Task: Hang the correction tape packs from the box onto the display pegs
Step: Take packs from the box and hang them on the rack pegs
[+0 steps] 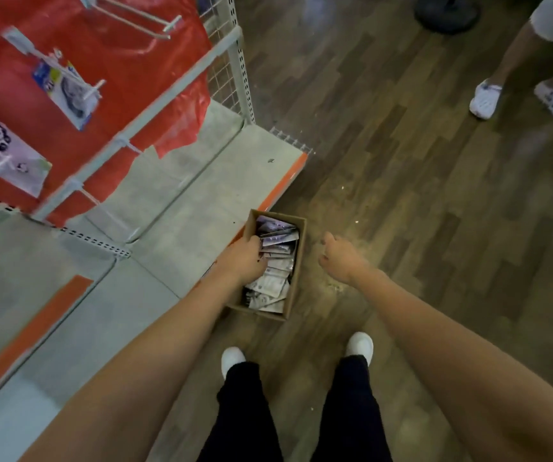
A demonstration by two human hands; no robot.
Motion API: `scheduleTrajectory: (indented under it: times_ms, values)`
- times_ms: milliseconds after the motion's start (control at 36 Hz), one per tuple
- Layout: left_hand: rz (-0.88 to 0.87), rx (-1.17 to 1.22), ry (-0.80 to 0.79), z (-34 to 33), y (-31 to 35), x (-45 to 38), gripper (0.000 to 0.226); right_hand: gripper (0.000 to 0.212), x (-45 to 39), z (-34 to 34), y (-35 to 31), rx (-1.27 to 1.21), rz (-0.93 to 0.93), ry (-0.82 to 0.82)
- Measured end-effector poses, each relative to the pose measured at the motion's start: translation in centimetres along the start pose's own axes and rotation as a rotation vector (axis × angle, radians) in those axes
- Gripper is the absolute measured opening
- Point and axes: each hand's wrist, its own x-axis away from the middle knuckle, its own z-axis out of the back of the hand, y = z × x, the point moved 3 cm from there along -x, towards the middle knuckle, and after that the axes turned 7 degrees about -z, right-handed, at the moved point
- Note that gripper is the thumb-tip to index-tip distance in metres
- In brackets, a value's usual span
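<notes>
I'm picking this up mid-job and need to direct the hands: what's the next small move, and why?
Probably close the left hand on one pack and lift it out. It is already down in the cardboard box among the correction tape packs, though whether it grips one is hidden. The right hand hangs beside the box holding nothing, and a display peg above has no packs on it.

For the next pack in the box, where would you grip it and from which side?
Probably from above, pinching a top edge: the packs stand on edge, crowded in the open-topped box, whose walls block the sides. The left hand already reaches in that way.
</notes>
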Motion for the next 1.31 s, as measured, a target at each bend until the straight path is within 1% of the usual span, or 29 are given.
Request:
scheduleTrajectory:
  times_ms: [83, 139, 222, 306, 361, 417, 556, 722, 861, 917, 1028, 1083, 1139, 1194, 1250, 1306]
  values:
    - [-0.017, -0.003, -0.029, -1.0, -4.2, 1.4, 0.038, 0.047, 0.4, -4.8, -3.1, -0.023, -0.004, -0.060]
    - [-0.019, -0.005, -0.075, -1.8, -6.7, 2.2, 0.038, 0.045, 0.7, -7.1, -4.9, -0.049, -0.002, -0.070]
    - [-0.029, -0.038, -0.147, -3.0, -9.8, 2.7, 0.032, 0.040, 0.8, -9.9, -6.4, -0.082, 0.006, -0.069]
    - [-0.006, -0.028, -0.161, -4.7, -12.1, 2.2, 0.022, 0.039, 0.4, -12.1, -6.5, -0.109, -0.023, -0.073]
    - [0.023, 0.009, -0.143, -5.8, -12.9, 1.4, 0.019, 0.039, -0.3, -13.6, -5.9, -0.137, -0.054, -0.089]
    - [0.036, 0.046, -0.143, -7.2, -13.3, 0.4, 0.023, 0.040, -1.2, -15.3, -5.3, -0.145, -0.085, -0.125]
    - [0.056, 0.115, -0.184, -11.9, -13.7, -2.5, 0.027, 0.048, -4.6, -19.3, -3.9, -0.150, -0.129, -0.180]
    - [0.015, 0.118, -0.208, -19.8, -14.9, -8.1, 0.026, 0.036, -11.5, -24.8, -2.8, -0.131, -0.102, -0.169]
    - [-0.056, 0.101, -0.114, -26.6, -17.2, -16.5, 0.020, 0.039, -19.8, -30.5, -1.4, -0.084, -0.076, -0.108]
    - [-0.075, 0.092, -0.080, -29.0, -18.4, -19.7, 0.022, 0.040, -23.1, -32.9, -0.7, -0.068, -0.069, -0.089]
    - [-0.085, 0.058, -0.070, -34.1, -20.8, -24.8, 0.025, 0.044, -28.9, -36.7, 1.0, 0.013, -0.033, -0.058]
    - [-0.082, 0.052, -0.059, -36.4, -21.7, -27.0, 0.026, 0.045, -31.4, -37.5, 1.7, 0.056, -0.007, -0.015]
    - [-0.075, 0.033, -0.040, -38.3, -22.3, -29.0, 0.031, 0.047, -33.6, -37.4, 2.2, 0.063, 0.008, 0.054]
    - [-0.089, -0.021, -0.042, -40.0, -22.8, -31.1, 0.042, 0.048, -35.4, -36.8, 2.6, 0.064, 0.023, 0.129]
    - [-0.122, -0.136, -0.060, -41.7, -23.1, -33.2, 0.057, 0.046, -36.9, -36.2, 3.0, 0.034, 0.030, 0.182]
    - [-0.134, -0.273, -0.071, -43.1, -23.3, -34.6, 0.065, 0.046, -38.2, -35.7, 3.1, -0.003, 0.025, 0.194]
